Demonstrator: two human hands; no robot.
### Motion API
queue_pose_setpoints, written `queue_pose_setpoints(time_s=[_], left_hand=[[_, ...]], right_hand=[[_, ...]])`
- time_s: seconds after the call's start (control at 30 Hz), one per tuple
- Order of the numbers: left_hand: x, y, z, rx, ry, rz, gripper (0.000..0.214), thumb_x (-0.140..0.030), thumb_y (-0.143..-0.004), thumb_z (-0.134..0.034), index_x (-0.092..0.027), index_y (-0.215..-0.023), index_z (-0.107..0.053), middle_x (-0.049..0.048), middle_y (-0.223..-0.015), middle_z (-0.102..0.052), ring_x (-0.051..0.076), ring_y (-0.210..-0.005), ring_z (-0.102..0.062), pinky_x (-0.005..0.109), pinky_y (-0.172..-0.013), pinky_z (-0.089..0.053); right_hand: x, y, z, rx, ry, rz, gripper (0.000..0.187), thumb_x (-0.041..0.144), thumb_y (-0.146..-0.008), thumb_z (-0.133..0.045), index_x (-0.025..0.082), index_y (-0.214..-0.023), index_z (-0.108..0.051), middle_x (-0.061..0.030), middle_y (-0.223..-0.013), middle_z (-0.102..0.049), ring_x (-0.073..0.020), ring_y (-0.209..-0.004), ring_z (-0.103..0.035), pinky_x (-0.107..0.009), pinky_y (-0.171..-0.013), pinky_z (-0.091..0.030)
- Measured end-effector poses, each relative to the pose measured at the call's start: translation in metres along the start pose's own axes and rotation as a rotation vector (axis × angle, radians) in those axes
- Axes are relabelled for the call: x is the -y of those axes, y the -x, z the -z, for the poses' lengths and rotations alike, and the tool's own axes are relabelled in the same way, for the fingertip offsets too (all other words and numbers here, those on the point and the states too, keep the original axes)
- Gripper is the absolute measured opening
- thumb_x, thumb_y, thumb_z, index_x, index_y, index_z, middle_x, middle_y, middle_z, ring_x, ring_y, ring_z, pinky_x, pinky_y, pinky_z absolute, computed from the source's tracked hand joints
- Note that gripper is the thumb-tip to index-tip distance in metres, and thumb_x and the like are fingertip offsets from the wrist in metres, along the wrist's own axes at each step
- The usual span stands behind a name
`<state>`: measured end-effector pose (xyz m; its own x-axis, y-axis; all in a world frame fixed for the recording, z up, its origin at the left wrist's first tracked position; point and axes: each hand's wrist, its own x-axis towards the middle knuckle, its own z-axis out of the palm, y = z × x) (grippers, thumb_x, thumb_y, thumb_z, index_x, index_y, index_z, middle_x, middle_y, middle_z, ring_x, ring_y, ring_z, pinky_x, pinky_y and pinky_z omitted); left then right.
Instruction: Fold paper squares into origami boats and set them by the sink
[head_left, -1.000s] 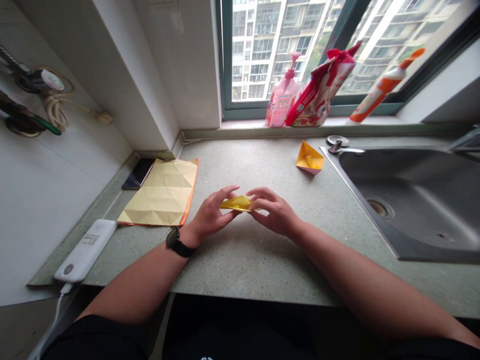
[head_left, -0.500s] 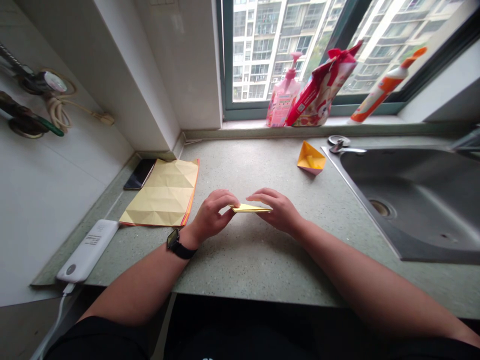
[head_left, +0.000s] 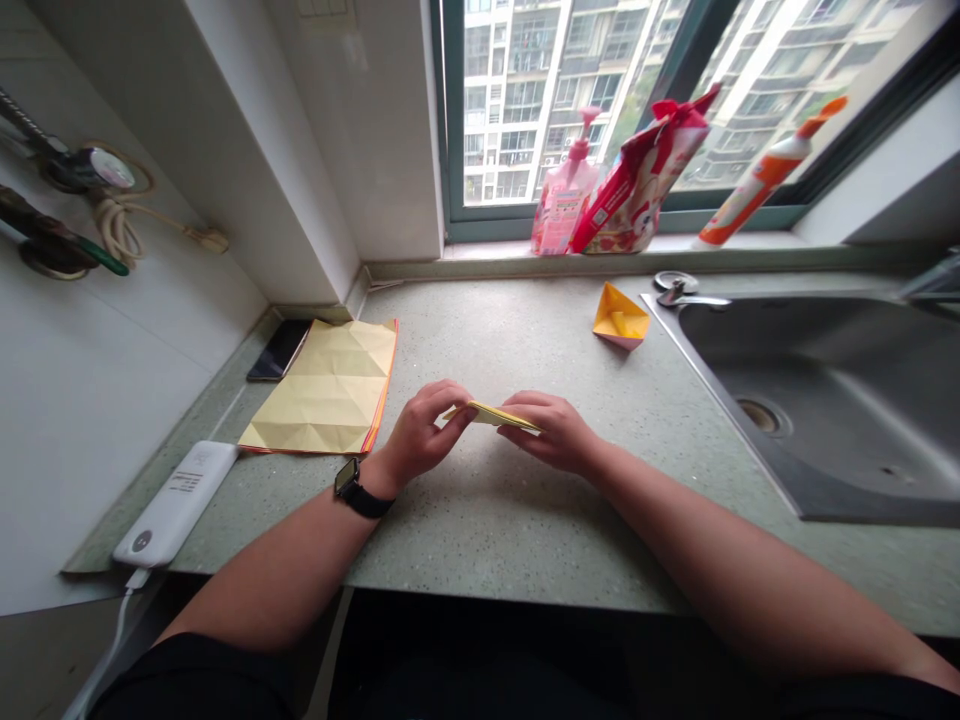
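A small folded yellow paper piece [head_left: 495, 415] is held just above the speckled grey counter [head_left: 487, 520], pinched from both ends. My left hand [head_left: 420, 435], with a black watch on the wrist, curls its fingers round the paper's left end. My right hand [head_left: 551, 430] grips the right end with thumb and fingers closed. The paper is flattened and tilts slightly down to the right. A finished yellow paper boat [head_left: 619, 316] sits further back, near the sink.
A stack of creased yellow sheets [head_left: 326, 385] lies to the left, beside a dark phone [head_left: 277, 348] and a white power bank [head_left: 172, 503]. A steel sink [head_left: 817, 400] fills the right. A pink pump bottle [head_left: 564, 195], red pouch [head_left: 637, 180] and orange-capped bottle [head_left: 757, 180] stand on the windowsill.
The paper piece, puffed open a second ago, has been pressed flat between both hands and now tilts slightly; the hands have drawn a little closer together.
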<state>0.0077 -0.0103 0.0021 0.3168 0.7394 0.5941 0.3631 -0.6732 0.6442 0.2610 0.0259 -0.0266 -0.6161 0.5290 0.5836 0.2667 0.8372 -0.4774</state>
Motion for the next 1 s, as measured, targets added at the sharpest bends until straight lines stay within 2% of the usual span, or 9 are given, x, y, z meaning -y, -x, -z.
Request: queue_pose_setpoints(time_s=[0.07,0.17,0.23,0.43,0.5,0.63,0.8,1.0], left_hand=[[0.002,0.001,-0.001,-0.065,-0.023,-0.036,0.006,-0.026,-0.109,-0.065,-0.023,-0.114,-0.063,0.0049,-0.103,-0.071,0.019,-0.091,-0.069,0.038,-0.089,-0.061],[0.003,0.002,-0.001,-0.158,-0.094,-0.158,0.025,-0.018,-0.104,-0.071,-0.024,-0.124,-0.059,0.0090,-0.124,-0.069,0.021,-0.110,-0.070,0.043,-0.101,-0.061],[0.003,0.002,0.000,-0.139,-0.153,-0.204,0.021,-0.014,-0.104,-0.070,-0.025,-0.119,-0.061,0.0096,-0.129,-0.069,0.022,-0.118,-0.069,0.043,-0.102,-0.061],[0.003,-0.001,-0.002,-0.047,-0.126,-0.154,0.016,-0.013,-0.104,-0.068,-0.023,-0.116,-0.065,0.0075,-0.116,-0.075,0.023,-0.111,-0.074,0.042,-0.098,-0.064],[0.005,-0.001,-0.003,-0.016,-0.107,-0.140,0.023,-0.016,-0.102,-0.071,-0.023,-0.122,-0.064,0.0093,-0.121,-0.075,0.025,-0.116,-0.073,0.045,-0.102,-0.063],[0.011,0.001,-0.005,0.069,-0.102,-0.143,0.050,-0.028,-0.097,-0.082,-0.024,-0.139,-0.055,0.0155,-0.139,-0.071,0.032,-0.131,-0.070,0.053,-0.111,-0.059],[0.014,0.004,-0.008,0.073,-0.095,-0.115,0.061,-0.042,-0.096,-0.085,-0.025,-0.144,-0.050,0.0164,-0.141,-0.071,0.031,-0.125,-0.074,0.052,-0.108,-0.060],[0.011,0.006,-0.011,0.067,-0.073,-0.101,0.072,-0.034,-0.099,-0.081,-0.026,-0.157,-0.040,0.0172,-0.146,-0.069,0.029,-0.120,-0.077,0.050,-0.106,-0.062]], right_hand=[[0.002,-0.001,0.001,-0.021,0.013,0.012,0.020,0.032,-0.108,-0.062,0.028,-0.116,-0.081,-0.0050,-0.094,-0.080,-0.0206,-0.081,-0.075,-0.034,-0.074,-0.062],[0.004,-0.002,0.001,-0.011,0.024,0.009,0.021,0.030,-0.109,-0.061,0.028,-0.119,-0.080,-0.0050,-0.094,-0.082,-0.0209,-0.082,-0.076,-0.035,-0.076,-0.062],[0.006,-0.002,0.000,0.003,0.031,0.009,0.023,0.029,-0.109,-0.060,0.027,-0.124,-0.078,-0.0051,-0.096,-0.083,-0.0208,-0.083,-0.076,-0.035,-0.076,-0.063],[0.007,0.001,-0.006,-0.055,0.119,0.046,0.038,0.036,-0.106,-0.069,0.026,-0.143,-0.069,-0.0059,-0.101,-0.084,-0.0217,-0.083,-0.078,-0.035,-0.077,-0.064],[0.006,0.002,-0.007,-0.063,0.137,0.026,0.041,0.037,-0.105,-0.072,0.027,-0.144,-0.069,-0.0065,-0.105,-0.085,-0.0221,-0.084,-0.079,-0.035,-0.079,-0.065],[0.002,0.003,-0.006,-0.090,0.092,0.025,0.043,0.036,-0.105,-0.073,0.027,-0.146,-0.067,-0.0066,-0.109,-0.085,-0.0226,-0.090,-0.081,-0.036,-0.083,-0.065],[0.002,0.002,-0.004,-0.088,0.042,0.026,0.054,0.032,-0.101,-0.079,0.030,-0.153,-0.062,-0.0023,-0.100,-0.085,-0.0214,-0.090,-0.081,-0.035,-0.085,-0.065],[0.006,0.000,-0.003,-0.100,0.042,0.013,0.053,0.034,-0.102,-0.078,0.031,-0.153,-0.061,-0.0016,-0.099,-0.085,-0.0215,-0.091,-0.081,-0.035,-0.086,-0.065]])
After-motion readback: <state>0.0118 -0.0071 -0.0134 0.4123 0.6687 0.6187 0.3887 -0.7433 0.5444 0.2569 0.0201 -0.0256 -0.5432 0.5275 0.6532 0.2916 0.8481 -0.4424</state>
